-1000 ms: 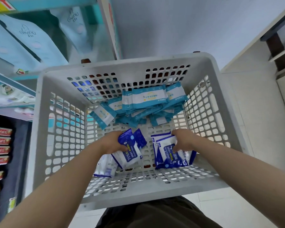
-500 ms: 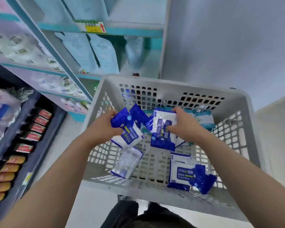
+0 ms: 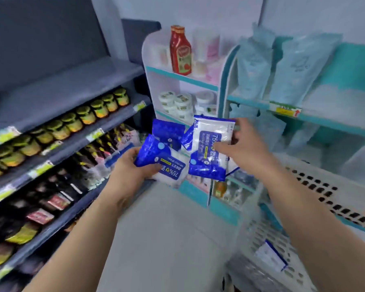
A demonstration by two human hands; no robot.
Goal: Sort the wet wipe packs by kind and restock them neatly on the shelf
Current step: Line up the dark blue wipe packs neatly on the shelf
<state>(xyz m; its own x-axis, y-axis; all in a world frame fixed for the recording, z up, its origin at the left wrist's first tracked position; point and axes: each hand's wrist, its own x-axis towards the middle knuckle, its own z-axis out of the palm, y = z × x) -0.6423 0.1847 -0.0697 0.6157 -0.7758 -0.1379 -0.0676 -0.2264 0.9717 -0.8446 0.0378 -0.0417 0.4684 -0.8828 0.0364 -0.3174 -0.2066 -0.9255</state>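
1. At the far left, a dark grey shelving unit (image 3: 67,91) is seen. It is stocked with a row of small jars with green-and-yellow lids (image 3: 72,123) above rows of dark bottles (image 3: 57,199).
2. The left hand (image 3: 133,171) is held in mid-air in front of this unit. It is closed round a blue-and-white plastic wet wipe pack (image 3: 167,163), with the thumb laid on the printed face and the fingers hidden underneath. The pack's long axis is slanted from upper left to lower right, and its print is seen upside down.
3. A second, mostly blue pack (image 3: 169,131) is seen just behind it, between the two hands. Which hand holds it cannot be told.
4. Behind the packs, a white shelf unit with teal edges (image 3: 181,79) is partly blocked from view. A red sauce bottle (image 3: 180,51) is stood on its top level and white tubs (image 3: 175,102) on the level below.
5. The right hand (image 3: 247,148) is closed on a small stack of the same blue-and-white packs (image 3: 211,144). The thumb is pressed on the front and the fingers are wrapped behind. The stack's long axis is nearly upright, the blue end is turned down and the print is turned sideways.
6. Further right, pale blue pouches (image 3: 299,66) are leaned on a teal shelf (image 3: 333,123).
7. At the lower right, a pale grey perforated plastic crate (image 3: 325,186) is seen under the right forearm, with one blue-edged pack (image 3: 271,258) lying in it.
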